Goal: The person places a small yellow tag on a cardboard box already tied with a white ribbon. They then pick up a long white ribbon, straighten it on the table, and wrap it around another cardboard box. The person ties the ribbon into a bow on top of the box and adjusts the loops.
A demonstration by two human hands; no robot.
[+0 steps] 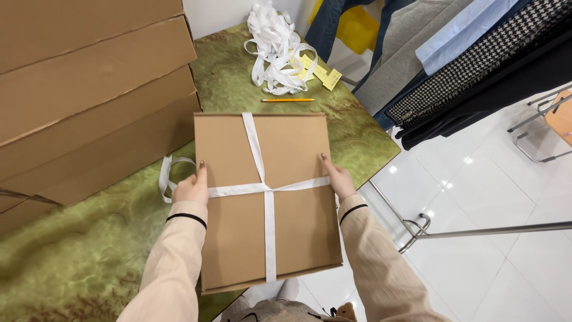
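Along the left edge of the table (89, 250) a stack of flat cardboard boxes (89, 89) rises high, its cartons fanned slightly, taking up the far left corner. Next to it the left hand (192, 188) rests flat against the left side of a flat brown box (298, 155), fingers laid along the edge at the point where the white strap (269, 220) crosses; a loose loop of the strap curls out just beside the wrist. The box lies at the near edge of the table, its front overhanging a little toward the person. The strap runs over the lid lengthwise and crosswise, meeting near the middle, so the grip on both sides looks meant to steady or square the box. The right hand (339, 179) presses the opposite side the same way, fingers extended, pinching nothing.

Toward the far edge lie an orange pencil (287, 100), a heap of white straps (277, 50) and yellow tags (322, 70). The tabletop is green and marbled. To the right hang garments on a rack (476, 59) above a glossy white tiled floor (476, 179).
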